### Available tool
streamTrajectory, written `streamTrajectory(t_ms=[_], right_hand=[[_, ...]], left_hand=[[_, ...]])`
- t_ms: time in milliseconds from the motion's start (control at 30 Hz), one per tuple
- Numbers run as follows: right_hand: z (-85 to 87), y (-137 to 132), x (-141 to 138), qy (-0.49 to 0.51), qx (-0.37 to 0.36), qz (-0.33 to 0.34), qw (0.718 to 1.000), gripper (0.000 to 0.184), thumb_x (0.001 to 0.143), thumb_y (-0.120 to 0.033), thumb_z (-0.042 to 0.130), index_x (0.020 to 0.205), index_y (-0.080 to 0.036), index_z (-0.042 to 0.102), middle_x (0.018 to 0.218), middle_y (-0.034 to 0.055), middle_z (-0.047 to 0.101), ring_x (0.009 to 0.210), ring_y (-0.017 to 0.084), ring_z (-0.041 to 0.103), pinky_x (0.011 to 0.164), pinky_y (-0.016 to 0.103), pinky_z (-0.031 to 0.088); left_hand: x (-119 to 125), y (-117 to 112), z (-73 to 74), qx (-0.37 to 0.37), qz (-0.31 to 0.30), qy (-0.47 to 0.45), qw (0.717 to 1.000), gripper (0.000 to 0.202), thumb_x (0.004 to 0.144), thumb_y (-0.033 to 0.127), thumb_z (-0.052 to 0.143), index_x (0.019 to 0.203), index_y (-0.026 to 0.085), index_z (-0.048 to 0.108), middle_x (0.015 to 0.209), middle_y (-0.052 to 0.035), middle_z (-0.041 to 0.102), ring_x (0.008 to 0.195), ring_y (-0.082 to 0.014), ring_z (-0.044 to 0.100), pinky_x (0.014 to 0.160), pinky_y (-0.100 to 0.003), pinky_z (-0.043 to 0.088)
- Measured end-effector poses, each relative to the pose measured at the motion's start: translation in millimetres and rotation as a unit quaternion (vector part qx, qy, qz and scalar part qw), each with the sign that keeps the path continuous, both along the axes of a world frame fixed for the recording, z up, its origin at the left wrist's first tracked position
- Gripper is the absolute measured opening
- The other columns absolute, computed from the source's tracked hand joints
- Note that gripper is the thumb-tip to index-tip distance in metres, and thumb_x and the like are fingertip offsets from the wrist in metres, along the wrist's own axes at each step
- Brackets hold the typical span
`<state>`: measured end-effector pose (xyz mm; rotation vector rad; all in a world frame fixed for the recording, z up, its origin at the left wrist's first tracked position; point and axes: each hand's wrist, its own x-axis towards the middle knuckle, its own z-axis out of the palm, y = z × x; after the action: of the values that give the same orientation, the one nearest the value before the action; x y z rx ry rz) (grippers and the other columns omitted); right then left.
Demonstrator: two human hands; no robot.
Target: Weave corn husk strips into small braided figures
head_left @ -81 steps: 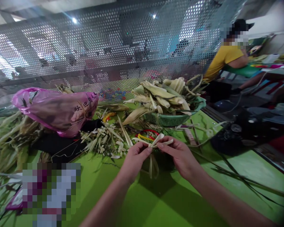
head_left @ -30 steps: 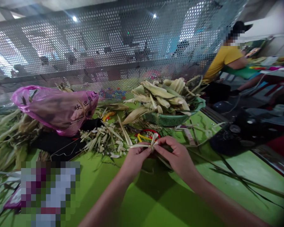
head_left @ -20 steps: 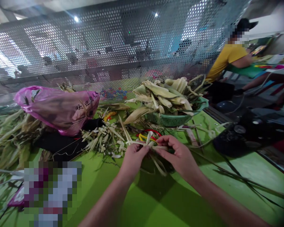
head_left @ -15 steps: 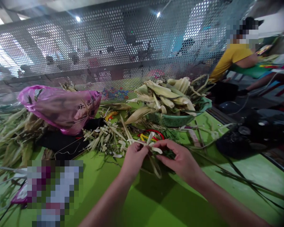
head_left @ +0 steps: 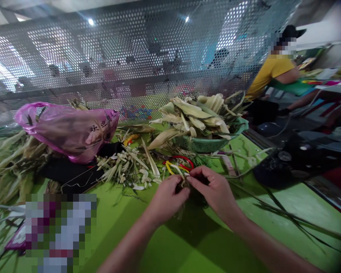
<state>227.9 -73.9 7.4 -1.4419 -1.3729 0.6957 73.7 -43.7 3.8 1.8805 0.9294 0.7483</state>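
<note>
Over the green table (head_left: 125,242), my left hand (head_left: 169,195) and my right hand (head_left: 214,191) meet with fingertips nearly together. Between them is a pale corn husk strip (head_left: 178,169), whose lower part is mostly hidden by my fingers. My left thumb and fingers pinch it from one side. On the other side, my right thumb and index finger close on its top end. Just beyond my hands lie scissors with red handles (head_left: 192,163) and a yellow loop (head_left: 168,167). A loose pointed husk piece (head_left: 150,159) rests left of them.
A green basket (head_left: 199,143) heaped with dried corn husks (head_left: 201,113) stands behind. Husk scraps (head_left: 125,163), a pink plastic bag (head_left: 71,132) and more husks (head_left: 14,163) lie leftward. Dark long stems (head_left: 290,216) and a black object (head_left: 275,167) are rightward. A person in yellow (head_left: 272,72) sits beyond.
The pale strips that stuck out between my hands are now mostly tucked behind my fingers. My left hand has turned and moved slightly right, closer to my right fingertips. The view shifted slightly.
</note>
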Motion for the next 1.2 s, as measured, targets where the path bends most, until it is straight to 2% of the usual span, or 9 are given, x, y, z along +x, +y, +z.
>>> streamTrajectory(t_ms=[100,233,333,500,667,833,967,1100,1200], right_hand=[[0.8,-0.1,-0.1,0.017,0.002,0.016,1.0,0.012,0.079,-0.031,0.066,0.081,-0.019,0.064,0.072,0.0008,0.064,0.068,0.016,0.058,0.065,0.026,0.047],[1.8,-0.6,0.4,0.022,0.023,0.02,0.999,0.013,0.08,-0.032,0.065,0.086,-0.02,0.065,0.076,0.0013,0.065,0.068,0.016,0.057,0.064,0.026,0.046],[2.4,-0.5,0.3,0.004,0.029,0.019,0.999,0.012,0.08,-0.032,0.066,0.084,-0.02,0.064,0.077,0.0019,0.065,0.068,0.016,0.057,0.063,0.027,0.046],[2.9,-1.2,-2.2,-0.02,0.034,0.041,0.998,0.012,0.082,-0.032,0.064,0.083,-0.02,0.064,0.08,0.0032,0.066,0.072,0.017,0.058,0.067,0.028,0.047],[3.4,-3.7,-4.9,-0.035,0.021,0.043,0.998,0.012,0.081,-0.031,0.064,0.077,-0.02,0.062,0.07,0.0004,0.061,0.064,0.015,0.054,0.061,0.027,0.044],[0.7,-0.2,-4.0,0.063,-0.054,0.074,0.994,0.02,0.081,-0.039,0.064,0.083,-0.019,0.065,0.077,0.0023,0.066,0.071,0.017,0.058,0.065,0.027,0.047],[-3.9,4.6,-1.7,0.16,-0.064,0.094,0.981,0.025,0.08,-0.039,0.066,0.096,-0.02,0.066,0.093,0.0054,0.07,0.084,0.019,0.063,0.076,0.03,0.049],[-2.9,2.8,0.1,0.079,0.005,0.069,0.994,0.015,0.08,-0.031,0.067,0.091,-0.022,0.069,0.087,0.0029,0.07,0.082,0.019,0.063,0.078,0.03,0.049],[-0.5,-0.3,0.9,-0.01,0.06,0.072,0.995,0.008,0.081,-0.024,0.063,0.086,-0.022,0.07,0.083,0.0017,0.068,0.077,0.018,0.062,0.074,0.028,0.048]], left_hand=[[1.5,0.2,-2.5,-0.011,0.032,-0.018,0.999,0.012,0.082,0.027,0.053,0.075,0.017,0.052,0.073,-0.0004,0.051,0.07,-0.0142,0.045,0.065,-0.026,0.035],[1.0,1.8,-3.3,-0.118,0.057,-0.127,0.983,0.015,0.087,0.03,0.05,0.083,0.017,0.055,0.078,-0.0014,0.053,0.073,-0.014,0.047,0.069,-0.026,0.037],[0.1,1.2,-0.8,-0.171,0.067,-0.168,0.969,0.017,0.086,0.033,0.053,0.081,0.016,0.053,0.075,-0.0002,0.05,0.071,-0.0129,0.045,0.068,-0.025,0.037],[1.4,-0.3,-2.5,-0.164,0.057,-0.196,0.965,0.016,0.086,0.032,0.052,0.081,0.017,0.054,0.079,-0.001,0.051,0.075,-0.0133,0.047,0.072,-0.025,0.039],[3.4,-0.7,-6.0,-0.161,0.099,-0.195,0.962,0.023,0.085,0.036,0.054,0.071,0.019,0.048,0.07,0.0014,0.046,0.076,-0.0145,0.049,0.073,-0.026,0.039],[-0.3,-0.1,3.3,-0.187,0.127,-0.199,0.954,0.02,0.083,0.036,0.054,0.076,0.017,0.053,0.074,0.0001,0.051,0.073,-0.0137,0.047,0.07,-0.025,0.039],[-2.7,0.8,6.9,-0.222,0.094,-0.221,0.945,0.018,0.083,0.034,0.054,0.079,0.016,0.056,0.08,-0.0019,0.054,0.077,-0.0139,0.048,0.071,-0.024,0.04],[-1.6,2.2,1.5,-0.229,0.066,-0.191,0.952,0.016,0.082,0.032,0.051,0.078,0.016,0.055,0.075,-0.0003,0.05,0.071,-0.013,0.045,0.066,-0.024,0.038],[-0.9,3.4,-2.9,-0.176,0.062,-0.107,0.977,0.015,0.081,0.027,0.048,0.068,0.018,0.047,0.065,0.0031,0.041,0.063,-0.0115,0.038,0.06,-0.024,0.032]])
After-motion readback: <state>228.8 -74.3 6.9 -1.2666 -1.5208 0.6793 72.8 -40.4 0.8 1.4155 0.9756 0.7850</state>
